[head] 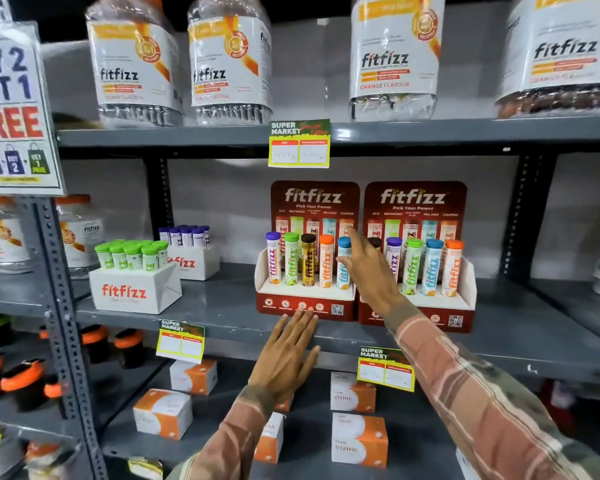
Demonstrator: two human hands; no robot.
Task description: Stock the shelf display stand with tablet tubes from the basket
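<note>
Right hand (368, 268): arm extended up and forward from lower right, plaid sleeve (482, 386) to the wrist, fingers spread and lifted beside the blue-capped tube (343, 263). Thumb close to or touching that tube; cannot tell whether gripped. Nothing visibly enclosed in the palm.

Left hand (286, 355): flat, palm down, fingers straight and together, tips at the front lower edge of the left display stand (305, 306). Released, holding nothing.

Left stand: red printed cardboard, tall rounded backboard, white stepped tray. Front row of five upright tubes, slim cylinders with glossy labels and domed caps: purple (273, 258), green (291, 259), dark brown with amber body (308, 261), orange (325, 262), blue.

Right display stand (416, 303): same build, touching the left one side by side. Tubes upright, caps purple, green, blue, orange; one dark cap partly hidden behind the right hand.

Both stands on the grey painted metal shelf (222, 306). To the left, white cartons of green-capped tubes (132, 254) and purple-capped tubes (186, 233). Large clear jars (136, 64) above.
</note>
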